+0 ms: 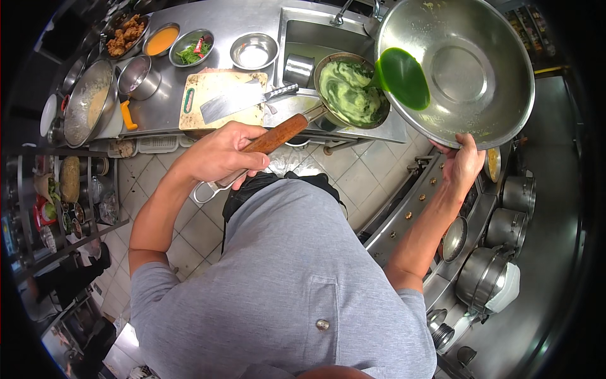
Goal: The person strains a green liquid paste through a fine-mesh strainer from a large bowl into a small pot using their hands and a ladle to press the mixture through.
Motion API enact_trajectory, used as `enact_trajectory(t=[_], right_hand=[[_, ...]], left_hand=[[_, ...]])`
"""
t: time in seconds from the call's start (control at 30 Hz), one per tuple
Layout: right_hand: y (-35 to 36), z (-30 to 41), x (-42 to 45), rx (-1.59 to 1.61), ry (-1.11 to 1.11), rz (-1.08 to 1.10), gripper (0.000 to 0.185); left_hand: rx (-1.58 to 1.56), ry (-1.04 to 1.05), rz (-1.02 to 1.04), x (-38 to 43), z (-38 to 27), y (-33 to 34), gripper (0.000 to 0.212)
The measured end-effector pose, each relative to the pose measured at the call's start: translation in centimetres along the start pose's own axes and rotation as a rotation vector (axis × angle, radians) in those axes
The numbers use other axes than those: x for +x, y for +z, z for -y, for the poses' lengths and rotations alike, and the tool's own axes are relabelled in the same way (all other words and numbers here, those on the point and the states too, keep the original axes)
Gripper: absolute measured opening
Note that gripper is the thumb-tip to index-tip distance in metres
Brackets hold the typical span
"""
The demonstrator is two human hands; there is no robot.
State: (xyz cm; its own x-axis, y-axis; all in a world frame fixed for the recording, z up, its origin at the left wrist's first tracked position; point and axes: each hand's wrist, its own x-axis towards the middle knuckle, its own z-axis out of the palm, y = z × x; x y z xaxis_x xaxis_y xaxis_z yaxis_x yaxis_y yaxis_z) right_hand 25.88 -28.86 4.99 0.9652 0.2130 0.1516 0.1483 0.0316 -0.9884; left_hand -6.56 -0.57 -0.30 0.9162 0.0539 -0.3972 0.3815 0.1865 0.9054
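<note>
My left hand grips the wooden handle of a round strainer held over the sink's front edge. Its bowl is filled with frothy green liquid and darker green bits. A large stainless steel mixing bowl is tilted toward the strainer, its lower rim held by my right hand. Bright green liquid pools at the bowl's left side and runs over the rim into the strainer. Part of a metal vessel shows beneath the strainer; its inside is hidden.
A cleaver lies on a cutting board, its handle pointing toward the strainer. Behind stand a steel bowl and a bowl of greens. The sink holds a metal container. Pots line the stove at right.
</note>
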Motion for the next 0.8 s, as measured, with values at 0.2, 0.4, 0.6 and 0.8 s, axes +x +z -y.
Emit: enact_trajectory(t=[0.2, 0.4, 0.6, 0.8], right_hand=[[0.1, 0.3, 0.0, 0.001, 0.001, 0.007, 0.045], [-1.4, -0.8, 1.1, 0.112, 0.113, 0.012, 0.039], [-4.8, -5.6, 5.0, 0.388, 0.289, 0.016, 0.036], [-8.2, -13.0, 9.7, 0.619, 0.451, -0.048, 0.030]], left_hand=[[-0.003, 0.005, -0.004, 0.0, 0.0, 0.1, 0.029], [0.005, 0.005, -0.005, -0.1, 0.0, -0.1, 0.027], [0.005, -0.004, -0.013, -0.2, 0.3, -0.3, 0.025], [0.001, -0.019, -0.016, -0.3, 0.1, -0.4, 0.023]])
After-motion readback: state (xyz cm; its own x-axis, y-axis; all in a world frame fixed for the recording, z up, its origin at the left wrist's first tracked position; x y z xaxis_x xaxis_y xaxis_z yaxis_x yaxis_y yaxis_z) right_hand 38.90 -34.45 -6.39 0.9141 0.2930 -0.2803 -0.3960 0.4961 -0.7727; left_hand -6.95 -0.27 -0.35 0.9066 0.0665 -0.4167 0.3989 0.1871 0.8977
